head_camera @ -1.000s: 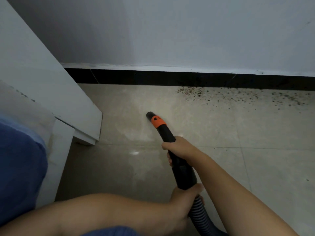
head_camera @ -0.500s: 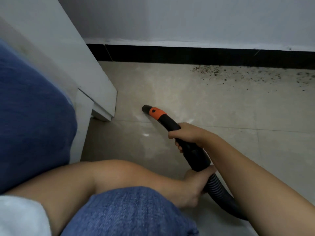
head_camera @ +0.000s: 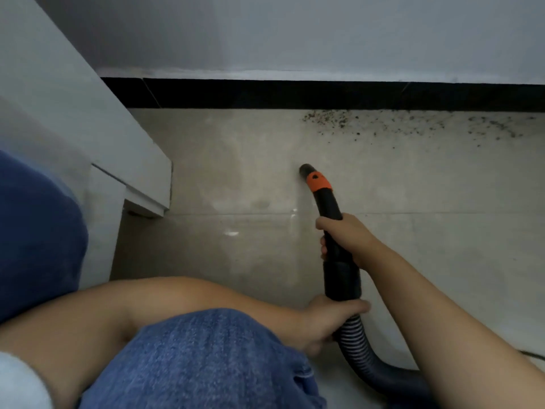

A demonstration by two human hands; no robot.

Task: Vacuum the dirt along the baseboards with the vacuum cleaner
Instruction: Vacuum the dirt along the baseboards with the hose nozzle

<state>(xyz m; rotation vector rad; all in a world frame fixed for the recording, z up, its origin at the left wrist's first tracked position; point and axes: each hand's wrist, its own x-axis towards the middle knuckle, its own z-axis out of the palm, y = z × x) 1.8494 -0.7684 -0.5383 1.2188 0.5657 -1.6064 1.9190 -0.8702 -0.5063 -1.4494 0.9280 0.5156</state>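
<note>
Two bare hands gripped a black vacuum wand point(head_camera: 334, 228); the right hand point(head_camera: 346, 239) was curled round its upper shaft, with the fingertips partly hidden behind the tube; the left hand point(head_camera: 327, 323) was wrapped round the lower end, where the smooth cuff met the ribbed hose point(head_camera: 354, 340), its thumb lying across the front and its fingers tucked out of sight beneath. Above the right hand the wand curved up to an orange collar point(head_camera: 318, 182) and a dark nozzle tip point(head_camera: 304, 169); whether the tip touched the tiled floor point(head_camera: 236, 160) could not be told, as it looked very close to the surface. The hose bent away to the lower right and was cut off by the right forearm and the frame edge; the vacuum's body was not visible. Dirt point(head_camera: 336, 121), a scatter of small dark specks, lay along the foot of the black baseboard point(head_camera: 295, 94), up and to the right of the nozzle and apart from it; the scatter ran on toward the right edge, thinning and blurring. Above the baseboard rose a pale wall point(head_camera: 295, 33). At the left stood white furniture point(head_camera: 88, 122), its top cut off; a blue cushion or fabric mass point(head_camera: 35, 231) beside it was too blurred to identify. A knee in blue denim point(head_camera: 200, 358) filled the bottom centre, hiding part of the left forearm.
</note>
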